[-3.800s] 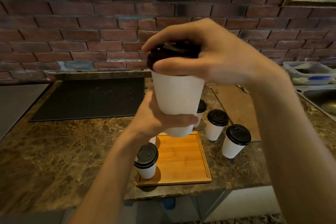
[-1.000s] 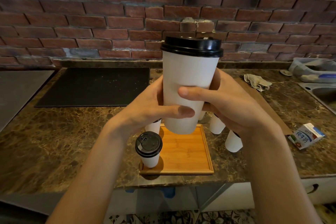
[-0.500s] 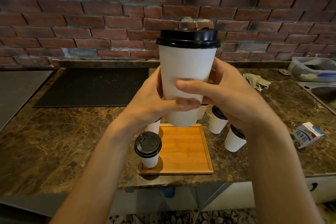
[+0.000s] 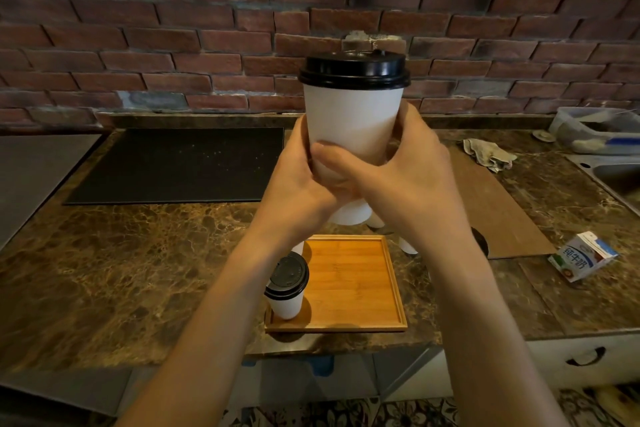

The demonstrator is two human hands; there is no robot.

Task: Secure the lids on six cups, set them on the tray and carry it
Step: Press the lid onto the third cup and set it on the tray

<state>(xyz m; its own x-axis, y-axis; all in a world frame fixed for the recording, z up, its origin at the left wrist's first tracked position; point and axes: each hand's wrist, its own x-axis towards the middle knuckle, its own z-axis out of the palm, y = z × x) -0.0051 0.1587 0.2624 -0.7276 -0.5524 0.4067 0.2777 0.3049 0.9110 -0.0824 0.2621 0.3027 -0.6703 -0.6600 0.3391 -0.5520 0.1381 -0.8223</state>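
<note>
Head view: lidded cup stands in tray.

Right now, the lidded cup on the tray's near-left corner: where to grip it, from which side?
Probably the white wall of the cup just under its black lid, from the left, across the counter. It stands upright and tapers downward, so the lid's rim stops slip.
</note>
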